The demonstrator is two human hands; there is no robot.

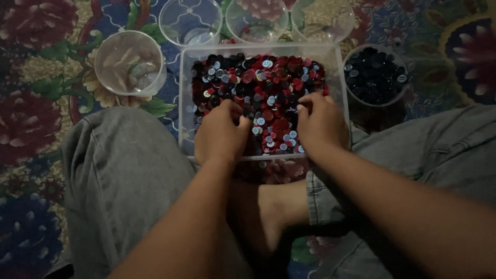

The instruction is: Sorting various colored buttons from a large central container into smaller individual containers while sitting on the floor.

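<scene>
1. A clear rectangular plastic box (pixel 185 103) is seen on a flowered carpet (pixel 31 129), just ahead of the crossed legs in grey trousers (pixel 124 170).
2. The box is filled with mixed buttons (pixel 268 82) in red, black and pale blue, heaped up to its walls on the far and right sides.
3. The left hand (pixel 221 135) is laid in the near left part of the box, fingers curled down into the buttons; whether anything is pinched cannot be told.
4. The right hand (pixel 321 124) is set at the near right corner, fingers bent onto the buttons, close against the right wall; a grip cannot be made out there either.
5. A narrow strip of buttons is left uncovered between the two hands.
6. A round clear cup (pixel 130 63) holding a few pale pieces is placed left of the box, near its far left corner but apart from it.
7. A round cup of dark buttons (pixel 375 75) is set just beside the right wall.
8. Three clear cups (pixel 190 20) are lined along the far edge, close to the box rim.
9. Open carpet is left only at the far left and far right; the near side is closed off by the legs and a bare foot (pixel 279 212).
</scene>
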